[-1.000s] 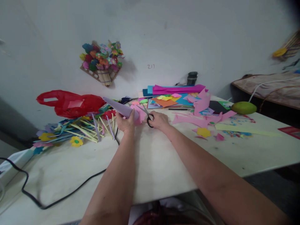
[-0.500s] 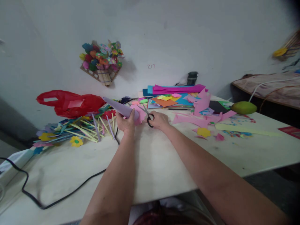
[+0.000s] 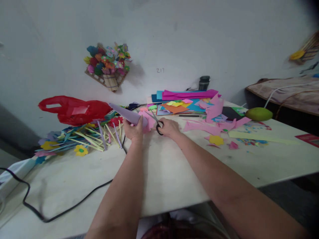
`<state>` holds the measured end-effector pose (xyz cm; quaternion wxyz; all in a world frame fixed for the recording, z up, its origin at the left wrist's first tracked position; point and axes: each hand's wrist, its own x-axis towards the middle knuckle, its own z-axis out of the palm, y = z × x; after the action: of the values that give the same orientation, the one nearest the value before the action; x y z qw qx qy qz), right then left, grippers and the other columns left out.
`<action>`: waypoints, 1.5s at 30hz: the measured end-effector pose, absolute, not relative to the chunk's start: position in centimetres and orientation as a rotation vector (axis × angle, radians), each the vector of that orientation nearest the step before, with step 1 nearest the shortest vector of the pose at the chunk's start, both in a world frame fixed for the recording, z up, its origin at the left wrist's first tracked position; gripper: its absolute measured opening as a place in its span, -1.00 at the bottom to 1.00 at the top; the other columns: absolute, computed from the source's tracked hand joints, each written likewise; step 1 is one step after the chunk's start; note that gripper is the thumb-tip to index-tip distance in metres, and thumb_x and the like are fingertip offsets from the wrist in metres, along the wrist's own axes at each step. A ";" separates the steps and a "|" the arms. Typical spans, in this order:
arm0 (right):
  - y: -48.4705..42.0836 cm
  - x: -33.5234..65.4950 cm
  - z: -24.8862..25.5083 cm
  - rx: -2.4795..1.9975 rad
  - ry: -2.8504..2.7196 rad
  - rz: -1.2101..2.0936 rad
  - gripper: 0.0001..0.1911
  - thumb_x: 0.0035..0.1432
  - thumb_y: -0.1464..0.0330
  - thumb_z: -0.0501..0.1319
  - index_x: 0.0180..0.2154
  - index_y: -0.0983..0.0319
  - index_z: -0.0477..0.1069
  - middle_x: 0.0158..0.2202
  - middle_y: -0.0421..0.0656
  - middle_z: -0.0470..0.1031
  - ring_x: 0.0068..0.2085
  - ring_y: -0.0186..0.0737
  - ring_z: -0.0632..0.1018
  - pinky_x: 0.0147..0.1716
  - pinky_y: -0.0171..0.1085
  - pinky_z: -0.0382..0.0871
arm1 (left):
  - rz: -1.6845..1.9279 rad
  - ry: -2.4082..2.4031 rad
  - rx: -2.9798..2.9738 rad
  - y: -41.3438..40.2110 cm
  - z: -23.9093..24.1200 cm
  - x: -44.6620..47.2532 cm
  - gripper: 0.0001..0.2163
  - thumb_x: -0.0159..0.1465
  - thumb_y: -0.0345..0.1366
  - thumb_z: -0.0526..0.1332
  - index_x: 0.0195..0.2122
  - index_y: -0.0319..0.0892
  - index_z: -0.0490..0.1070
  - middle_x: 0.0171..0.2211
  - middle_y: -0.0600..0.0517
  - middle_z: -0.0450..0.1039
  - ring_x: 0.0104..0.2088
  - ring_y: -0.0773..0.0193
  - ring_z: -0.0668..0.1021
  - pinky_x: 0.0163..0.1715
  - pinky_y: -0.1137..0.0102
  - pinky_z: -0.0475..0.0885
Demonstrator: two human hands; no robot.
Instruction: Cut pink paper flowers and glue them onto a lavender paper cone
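My left hand (image 3: 134, 131) is closed round the wide end of a rolled lilac paper cone (image 3: 126, 114) whose tip points up and to the left. A pink paper piece (image 3: 149, 120) sits at the cone's open end, against my fingers. My right hand (image 3: 169, 128) grips black-handled scissors (image 3: 156, 122), whose blades point up-left into the pink paper. Both hands hover just above the white table (image 3: 164, 166), close together.
A red plastic bag (image 3: 74, 109) and a pile of paper stems and flowers (image 3: 82, 136) lie to the left. Stacked coloured sheets (image 3: 184, 99), pink offcuts (image 3: 214, 124) and a green fruit (image 3: 259, 114) are to the right. A black cable (image 3: 62, 205) crosses the near table. A flower bouquet (image 3: 108, 64) hangs on the wall.
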<state>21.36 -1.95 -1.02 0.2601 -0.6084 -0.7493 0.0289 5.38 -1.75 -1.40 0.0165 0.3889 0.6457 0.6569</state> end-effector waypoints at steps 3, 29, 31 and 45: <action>-1.8 21.4 -1.1 -1.640 -2.022 0.083 -0.57 0.13 0.08 0.15 -0.01 0.11 0.43 -0.13 -0.10 0.60 -0.09 -0.01 0.57 -0.18 -0.16 0.34 | 2.053 2.010 1.214 -1.7 -1.5 5.3 -0.52 -0.06 0.02 0.41 -0.25 -0.08 0.26 -0.25 -0.01 0.49 -0.23 0.09 0.55 -0.27 0.26 0.45; -0.9 21.9 -1.5 -1.684 -1.822 0.232 -0.57 0.13 0.04 0.18 -0.04 0.10 0.49 -0.17 -0.11 0.61 -0.10 -0.06 0.57 -0.21 -0.24 0.34 | 2.121 1.867 1.229 -1.2 -1.8 5.1 -0.53 -0.07 -0.04 0.40 -0.22 -0.10 0.28 -0.25 0.01 0.46 -0.27 0.17 0.54 -0.33 0.34 0.42; -0.6 22.3 -1.6 -1.669 -1.740 0.302 -0.61 0.12 0.06 0.19 -0.09 0.11 0.52 -0.21 -0.12 0.61 -0.13 -0.08 0.58 -0.24 -0.26 0.34 | 2.125 1.835 1.288 -0.9 -1.9 4.9 -0.53 -0.07 -0.04 0.40 -0.21 -0.10 0.30 -0.25 0.02 0.46 -0.27 0.18 0.54 -0.33 0.35 0.42; 0.7 23.2 -2.5 -1.596 -1.549 0.540 -0.69 0.06 0.10 0.24 -0.23 0.14 0.53 -0.33 -0.16 0.58 -0.28 -0.16 0.57 -0.34 -0.30 0.35 | 1.923 1.454 1.678 0.1 -2.5 3.8 -0.41 -0.14 -0.14 0.44 -0.06 -0.10 0.33 -0.20 -0.01 0.48 -0.22 0.15 0.56 -0.24 0.29 0.47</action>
<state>23.20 0.73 -2.52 0.4139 -0.6349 -0.6161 0.2147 3.77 0.08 -2.51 0.1021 0.5683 0.4926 0.6512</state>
